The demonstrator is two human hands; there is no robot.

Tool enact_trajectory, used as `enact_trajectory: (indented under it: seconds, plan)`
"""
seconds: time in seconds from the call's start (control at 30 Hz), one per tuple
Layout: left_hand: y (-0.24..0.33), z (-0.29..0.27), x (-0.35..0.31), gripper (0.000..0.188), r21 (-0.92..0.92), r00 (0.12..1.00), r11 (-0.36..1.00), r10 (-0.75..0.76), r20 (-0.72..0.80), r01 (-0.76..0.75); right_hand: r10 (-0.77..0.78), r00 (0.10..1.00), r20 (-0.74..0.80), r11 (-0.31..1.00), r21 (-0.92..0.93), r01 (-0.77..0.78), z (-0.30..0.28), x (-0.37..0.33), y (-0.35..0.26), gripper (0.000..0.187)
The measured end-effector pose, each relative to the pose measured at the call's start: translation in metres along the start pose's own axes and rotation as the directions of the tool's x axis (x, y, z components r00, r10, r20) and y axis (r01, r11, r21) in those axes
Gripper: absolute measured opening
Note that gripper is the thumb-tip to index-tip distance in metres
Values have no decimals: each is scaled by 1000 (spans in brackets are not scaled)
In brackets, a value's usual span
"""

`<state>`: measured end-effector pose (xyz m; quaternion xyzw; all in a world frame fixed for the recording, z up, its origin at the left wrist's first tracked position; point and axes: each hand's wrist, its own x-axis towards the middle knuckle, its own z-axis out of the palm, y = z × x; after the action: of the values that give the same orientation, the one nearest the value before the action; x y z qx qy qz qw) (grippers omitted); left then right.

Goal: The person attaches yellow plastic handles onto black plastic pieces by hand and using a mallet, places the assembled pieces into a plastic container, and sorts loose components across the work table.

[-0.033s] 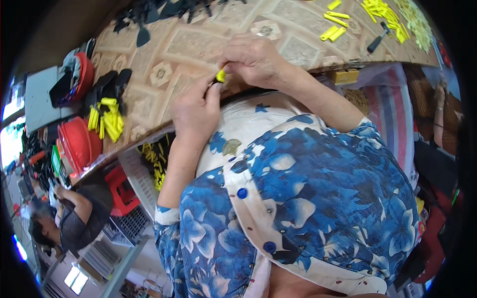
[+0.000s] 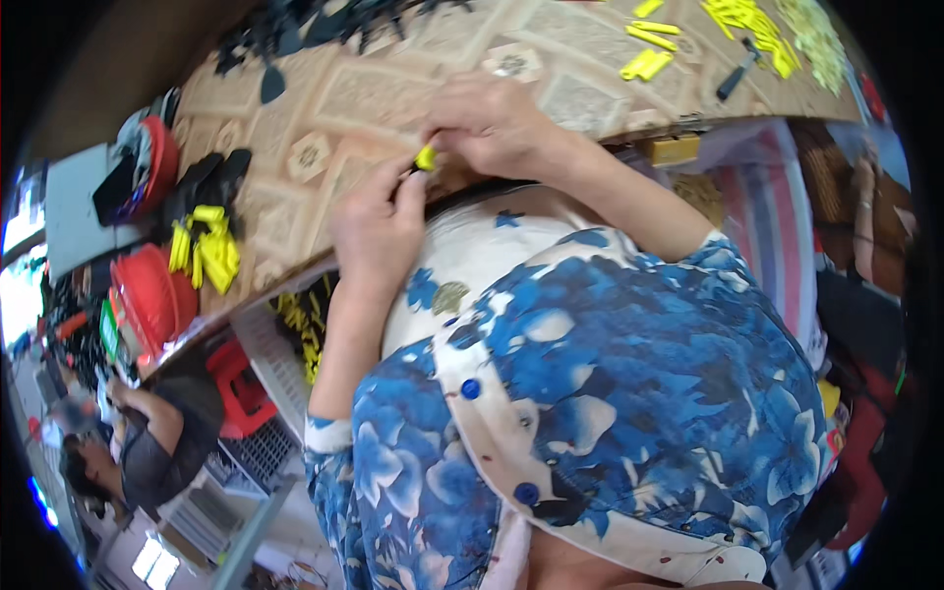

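Note:
At the table's near edge, my two hands meet around a small yellow-and-black piece (image 2: 425,157). My left hand (image 2: 379,221) is closed on its dark end, thumb along the near side. The fingers of my right hand (image 2: 492,128) pinch at its yellow end. Most of the piece is hidden by my fingers, so its kind cannot be made out. Bare patterned tabletop (image 2: 369,103) lies just beyond both hands.
Black spatula-like tools (image 2: 295,39) lie along the far side. Yellow handle-shaped pieces (image 2: 646,65) and a black-handled tool (image 2: 736,71) lie right. More yellow pieces (image 2: 214,254) sit left beside a red basket (image 2: 152,295). A crate (image 2: 264,344) stands below; a co-worker (image 2: 147,438) is lower left.
The whole view has shifted slightly, so table and hands appear a little farther left. Both hands still hold the yellow-and-black piece in nearly the same pose.

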<state>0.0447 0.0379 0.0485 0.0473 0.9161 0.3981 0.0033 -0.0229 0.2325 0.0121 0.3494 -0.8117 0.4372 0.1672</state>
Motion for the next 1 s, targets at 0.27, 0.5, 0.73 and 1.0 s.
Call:
enact_trajectory:
  seconds: [0.27, 0.5, 0.73, 1.0]
  plan:
    - [-16, -1, 11, 19, -435, 958, 858, -199, 208, 273, 68, 972, -224, 991, -94, -91, -14, -1, 5, 19]
    - [-49, -28, -5, 15, -569, 886, 686, -419, 200, 453, 259, 703, -663, 611, -451, -651, -115, -59, 103, 21]
    - [-62, -48, -27, 16, -605, 782, 532, -559, 275, 593, 333, 601, -727, -164, -672, -722, -251, -171, 193, 78]
    - [-83, -48, -58, 16, -726, 716, 374, -660, 229, 577, 700, 47, -712, -30, -94, -995, -321, -207, 254, 34]
